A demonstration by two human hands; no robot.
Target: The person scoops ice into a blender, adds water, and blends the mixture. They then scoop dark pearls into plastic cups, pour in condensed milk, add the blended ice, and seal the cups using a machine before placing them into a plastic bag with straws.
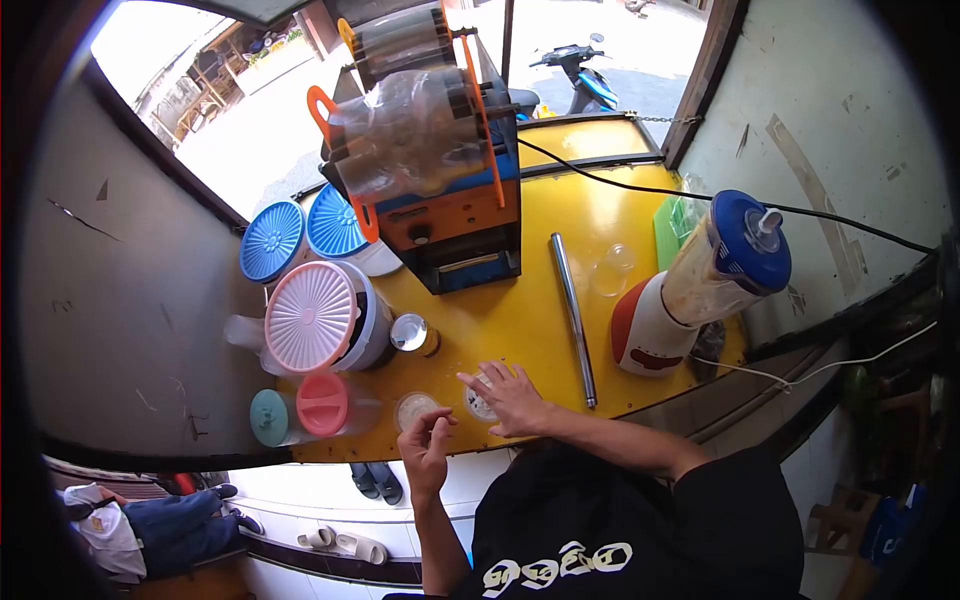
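Note:
My right hand (507,402) is open, its fingers stretched out over a clear cup (478,402) with pale and dark contents near the table's front edge. It hides part of that cup. Beside it, my left hand (427,443) has its fingers curled in toward the thumb; I cannot tell whether something small is between them. Its knuckles overlap the rim of a second clear cup (413,407) with pale contents. Behind the cups stands a small jar (409,333) with a pale top and a brownish side.
A cup sealing machine (455,225) with a film roll stands at the back. Left are blue-lidded tubs (272,241), a pink-lidded tub (311,317) and smaller lidded containers (322,402). On the right are a metal tube (573,320) and a blender (690,290); a black cable (640,186) crosses behind.

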